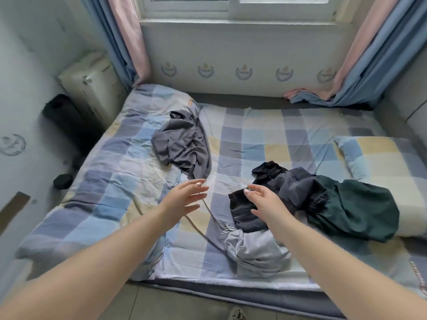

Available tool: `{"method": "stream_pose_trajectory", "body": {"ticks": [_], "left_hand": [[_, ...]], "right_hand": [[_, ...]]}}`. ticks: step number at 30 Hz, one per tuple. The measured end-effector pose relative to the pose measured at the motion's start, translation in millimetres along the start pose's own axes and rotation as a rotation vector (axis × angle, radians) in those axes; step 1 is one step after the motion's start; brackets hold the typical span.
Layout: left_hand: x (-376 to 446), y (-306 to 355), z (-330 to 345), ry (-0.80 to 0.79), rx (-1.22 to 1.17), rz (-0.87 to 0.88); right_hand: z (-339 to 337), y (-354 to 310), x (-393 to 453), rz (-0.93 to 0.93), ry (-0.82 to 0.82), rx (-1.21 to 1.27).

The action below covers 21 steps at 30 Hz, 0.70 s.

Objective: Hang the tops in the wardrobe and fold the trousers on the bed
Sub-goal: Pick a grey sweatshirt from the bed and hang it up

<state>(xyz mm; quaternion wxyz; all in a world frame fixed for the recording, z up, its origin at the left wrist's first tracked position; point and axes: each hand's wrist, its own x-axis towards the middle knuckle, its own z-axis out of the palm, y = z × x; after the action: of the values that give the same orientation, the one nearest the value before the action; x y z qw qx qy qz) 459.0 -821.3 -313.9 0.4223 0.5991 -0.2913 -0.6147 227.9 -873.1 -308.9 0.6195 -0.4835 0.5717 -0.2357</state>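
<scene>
Both hands, left (184,199) and right (263,202), grip slack and empty above bare checked bed (254,144)

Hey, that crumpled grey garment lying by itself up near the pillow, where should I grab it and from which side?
Probably take the grey garment by its near tail, the narrow strip trailing toward you. It lies just beyond the open left hand, so come in from the near edge and pinch it with the fingers.
</scene>
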Motion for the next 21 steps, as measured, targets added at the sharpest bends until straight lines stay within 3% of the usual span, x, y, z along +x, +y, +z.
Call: {"method": "stream_pose_trajectory", "body": {"ticks": [9, 18, 21], "left_hand": [[98, -12, -56, 0.222, -0.065, -0.055], [290, -95, -152, 0.338, -0.005, -0.021], [363, -161, -177, 0.390, -0.050, -0.015]], "right_hand": [[51, -7, 147, 0.068, -0.090, -0.095], [142, 76, 371, 0.140, -0.074, -0.089], [173, 134, 450, 0.153, -0.082, -0.104]]}}
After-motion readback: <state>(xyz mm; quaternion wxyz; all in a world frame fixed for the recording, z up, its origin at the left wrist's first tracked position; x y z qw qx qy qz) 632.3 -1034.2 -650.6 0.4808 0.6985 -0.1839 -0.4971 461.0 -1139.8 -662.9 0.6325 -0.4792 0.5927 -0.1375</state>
